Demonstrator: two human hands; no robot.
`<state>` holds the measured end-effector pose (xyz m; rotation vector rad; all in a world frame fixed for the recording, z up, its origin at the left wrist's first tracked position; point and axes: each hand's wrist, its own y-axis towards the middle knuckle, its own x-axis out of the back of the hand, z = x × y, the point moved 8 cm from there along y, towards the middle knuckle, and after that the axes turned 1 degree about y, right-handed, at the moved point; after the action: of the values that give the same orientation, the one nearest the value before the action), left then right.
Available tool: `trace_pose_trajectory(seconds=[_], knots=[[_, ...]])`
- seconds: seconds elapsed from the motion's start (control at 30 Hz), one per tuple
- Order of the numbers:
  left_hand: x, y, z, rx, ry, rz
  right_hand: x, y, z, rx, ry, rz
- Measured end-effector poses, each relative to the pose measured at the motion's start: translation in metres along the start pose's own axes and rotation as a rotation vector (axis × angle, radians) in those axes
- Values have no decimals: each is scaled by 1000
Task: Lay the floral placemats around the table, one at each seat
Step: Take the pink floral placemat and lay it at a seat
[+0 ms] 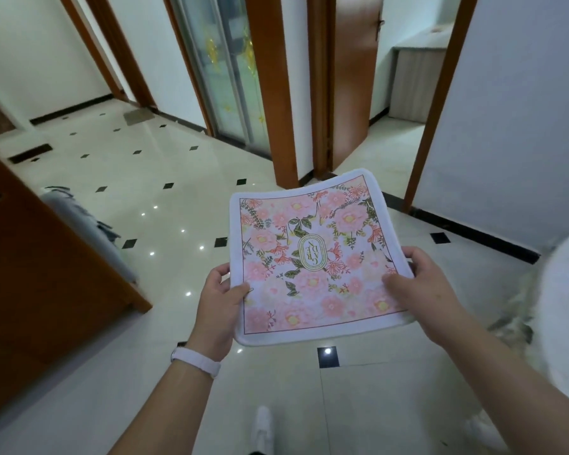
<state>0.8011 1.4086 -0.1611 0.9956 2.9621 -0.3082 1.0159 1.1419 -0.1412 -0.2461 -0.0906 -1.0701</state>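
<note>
A square floral placemat (312, 257), pink flowers on white with a gold oval emblem in its middle, hangs level in the air over the tiled floor. My left hand (219, 305) grips its left edge, thumb on top and fingers underneath. My right hand (418, 284) grips the right edge the same way. The mat looks thick at its near edge; whether more than one mat is held I cannot tell. No table top with seats is clearly in view.
Brown wooden furniture (37, 274) stands at the left with a grey cushioned seat (89, 231) beside it. A blurred white rounded object (565, 297) fills the right edge. Ahead are door frames, a glass sliding door (230, 77) and glossy tiled floor (165, 205).
</note>
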Motion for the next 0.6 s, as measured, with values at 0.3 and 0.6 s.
trace_pose_trajectory(seconds=[0.3, 0.6], knots=[[-68, 192, -21, 19, 7, 274, -16, 116, 14, -27, 54, -239], [-138, 348, -47, 35, 48, 497, -31, 204, 47, -43, 18, -424]])
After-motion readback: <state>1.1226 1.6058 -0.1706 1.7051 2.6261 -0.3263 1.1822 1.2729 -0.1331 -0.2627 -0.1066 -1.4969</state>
